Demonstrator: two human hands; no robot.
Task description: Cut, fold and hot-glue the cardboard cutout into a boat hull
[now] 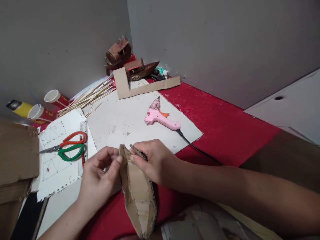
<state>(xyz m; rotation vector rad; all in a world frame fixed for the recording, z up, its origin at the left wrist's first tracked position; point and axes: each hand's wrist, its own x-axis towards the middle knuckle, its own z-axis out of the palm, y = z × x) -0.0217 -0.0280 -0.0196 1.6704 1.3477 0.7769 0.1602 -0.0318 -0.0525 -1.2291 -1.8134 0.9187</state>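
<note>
A boat-shaped cardboard hull [138,186] lies lengthwise before me, its pointed near end toward my body. My left hand [101,173] pinches the left wall at the far end between thumb and fingers. On the opposite side, my right hand [152,160] grips the top of the right wall. The two wall tips stand slightly apart at that far end. Beyond the hands, a pink glue gun [162,116] with an orange trigger rests on a white sheet [112,123], its black cord running off to the right.
Orange-and-green-handled scissors [72,145] lie on a paper with drawings [56,171], beside a ruler [83,128]. Behind are wooden sticks [92,95], paper cups [41,113], an L-shaped cardboard piece [122,85] and brown model boats [140,70]. Cardboard sheets [17,153] stand at left.
</note>
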